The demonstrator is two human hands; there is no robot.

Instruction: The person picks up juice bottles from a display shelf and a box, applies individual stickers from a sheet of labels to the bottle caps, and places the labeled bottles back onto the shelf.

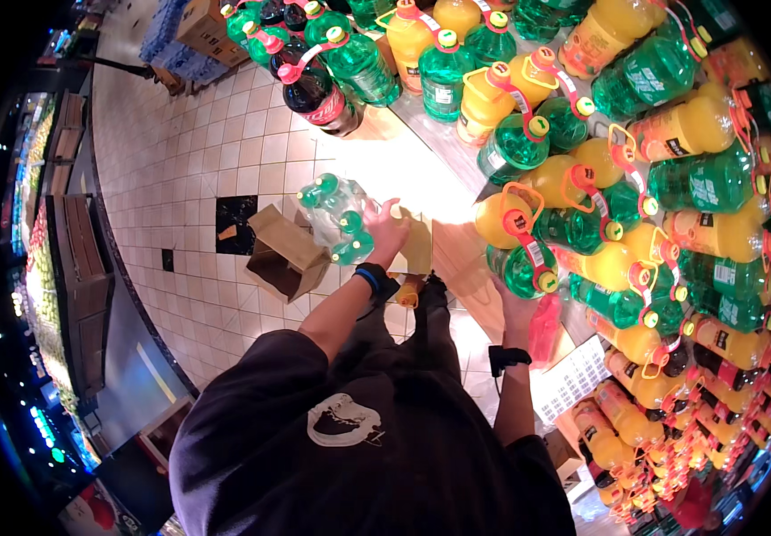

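A clear plastic-wrapped pack of green bottles (337,221) is in front of me on the left, with my left hand (386,231) gripping its near right side. An open cardboard box (288,254) lies tilted on the tiles beside the pack. My right hand (516,308) is at the display's edge, just under a green bottle (516,268) with a red handle strap. Its fingers are partly hidden, so its hold is unclear. A pink-red bottle or wrapper (544,329) is next to that hand. An orange drink bottle (409,292) is low down near my feet.
Large orange and green soda bottles (600,264) crowd the display on the right. A cola bottle (321,100) stands near its far corner. A printed sheet (573,378) lies by the display edge. Cartons (207,30) and wrapped water packs are at the top left; wooden produce stands (83,268) line the left.
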